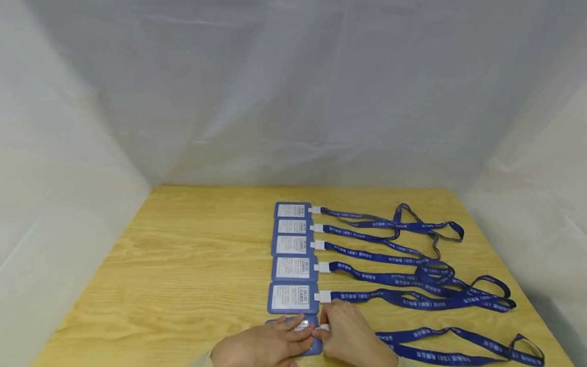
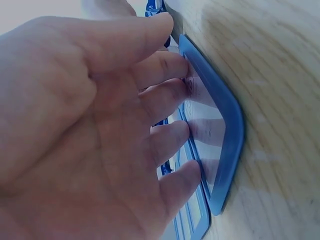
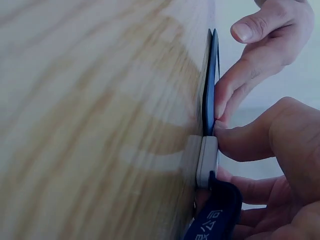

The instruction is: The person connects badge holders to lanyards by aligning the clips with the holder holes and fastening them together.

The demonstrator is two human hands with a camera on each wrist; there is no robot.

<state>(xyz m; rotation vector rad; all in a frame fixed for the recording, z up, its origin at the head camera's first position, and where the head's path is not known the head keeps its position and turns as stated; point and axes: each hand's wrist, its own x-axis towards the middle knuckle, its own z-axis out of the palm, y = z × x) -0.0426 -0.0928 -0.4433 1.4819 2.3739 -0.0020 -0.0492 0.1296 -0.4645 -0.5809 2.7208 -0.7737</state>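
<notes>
A blue-framed ID card holder (image 1: 312, 319) lies flat at the near end of a column of similar holders. My left hand (image 1: 261, 345) rests on it; in the left wrist view its fingers (image 2: 172, 140) extend onto the clear face of the holder (image 2: 234, 125). At the holder's right end, my right hand (image 1: 350, 334) pinches the white clip (image 3: 207, 161) between thumb and fingers. From that clip a dark blue lanyard (image 1: 426, 355) with white lettering runs out to the right. My hands partly cover the holder and clip in the head view.
Several more card holders (image 1: 293, 296) are lined up behind, edges close together, their white clips (image 1: 323, 296) pointing right. Their blue lanyards (image 1: 412, 302) stretch rightward, some looping and crossing. Wooden tabletop (image 1: 174, 265) extends to the left. Whitish sheeting (image 1: 275, 102) encloses the back and sides.
</notes>
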